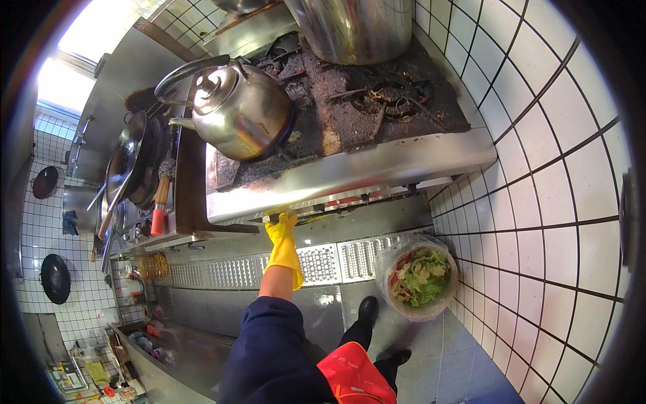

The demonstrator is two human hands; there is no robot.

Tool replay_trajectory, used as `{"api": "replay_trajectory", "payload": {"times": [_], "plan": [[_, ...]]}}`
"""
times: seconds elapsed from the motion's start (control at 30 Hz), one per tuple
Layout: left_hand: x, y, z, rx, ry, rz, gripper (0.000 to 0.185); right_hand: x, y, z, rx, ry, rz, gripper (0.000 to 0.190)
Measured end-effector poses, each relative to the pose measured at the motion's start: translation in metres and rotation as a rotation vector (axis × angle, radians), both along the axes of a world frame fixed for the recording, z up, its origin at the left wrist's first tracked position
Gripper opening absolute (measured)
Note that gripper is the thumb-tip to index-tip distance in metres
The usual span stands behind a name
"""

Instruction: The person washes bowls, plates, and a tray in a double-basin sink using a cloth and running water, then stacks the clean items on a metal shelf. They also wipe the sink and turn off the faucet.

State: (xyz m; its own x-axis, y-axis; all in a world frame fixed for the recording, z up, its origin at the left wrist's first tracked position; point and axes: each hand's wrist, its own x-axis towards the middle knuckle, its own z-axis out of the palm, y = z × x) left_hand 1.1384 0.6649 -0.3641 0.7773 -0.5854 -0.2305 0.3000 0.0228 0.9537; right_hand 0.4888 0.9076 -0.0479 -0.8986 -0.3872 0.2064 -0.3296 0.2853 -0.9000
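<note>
My left hand (pixel 281 235), in a yellow rubber glove, reaches to the front of a gas stove, just under its steel front edge (pixel 353 164). Its fingers close on a control knob (pixel 273 218), which they mostly cover. Above the hand, a stainless steel kettle (pixel 247 111) with a black handle sits on the blackened stove top (pixel 328 121), its spout towards the left. Beside it is a bare, crusted burner (pixel 396 101). A tall steel stockpot (pixel 358 30) stands at the back. My right hand is out of view.
Left of the stove are a wok (pixel 126 151) and a red-handled brush (pixel 160 202). A lined bin (pixel 421 278) of vegetable scraps stands by the tiled wall (pixel 545 202), near my shoes (pixel 369 309). A perforated drain cover (pixel 318 263) crosses the floor. A steel counter (pixel 176 373) lies lower left.
</note>
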Motion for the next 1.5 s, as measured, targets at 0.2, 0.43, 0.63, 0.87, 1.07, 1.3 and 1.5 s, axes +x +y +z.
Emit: {"api": "replay_trajectory", "payload": {"times": [0.2, 0.43, 0.63, 0.87, 1.07, 1.3, 1.5], "plan": [[0.001, 0.0, -0.005, 0.022, -0.039, 0.0, 0.026, -0.003, 0.005, -0.003, 0.005, -0.023, 0.008, 0.045], [-0.01, 0.006, 0.012, 0.396, -0.26, -0.089, 0.023, -0.006, 0.01, 0.0, 0.008, -0.054, 0.022, 0.043], [-0.088, 0.074, 0.049, 0.936, -0.184, -0.439, 0.029, -0.011, 0.029, 0.004, -0.016, -0.108, 0.065, 0.042], [-0.191, 0.223, 0.084, 0.641, 0.044, -1.057, 0.016, -0.036, 0.101, 0.006, -0.05, -0.277, 0.125, 0.041], [-0.221, 0.333, 0.089, 0.789, -0.119, -1.239, 0.02, -0.109, 0.249, -0.022, -0.056, -0.615, 0.062, 0.04], [-0.275, 0.415, 0.068, 0.812, -0.307, -1.45, 0.023, -0.155, 0.457, 0.037, -0.419, -1.015, -0.079, 0.039], [-0.38, 0.375, 0.086, 0.708, -0.239, -1.849, 0.034, -0.12, 0.464, 0.07, -0.574, -0.504, -0.14, 0.018]]}}
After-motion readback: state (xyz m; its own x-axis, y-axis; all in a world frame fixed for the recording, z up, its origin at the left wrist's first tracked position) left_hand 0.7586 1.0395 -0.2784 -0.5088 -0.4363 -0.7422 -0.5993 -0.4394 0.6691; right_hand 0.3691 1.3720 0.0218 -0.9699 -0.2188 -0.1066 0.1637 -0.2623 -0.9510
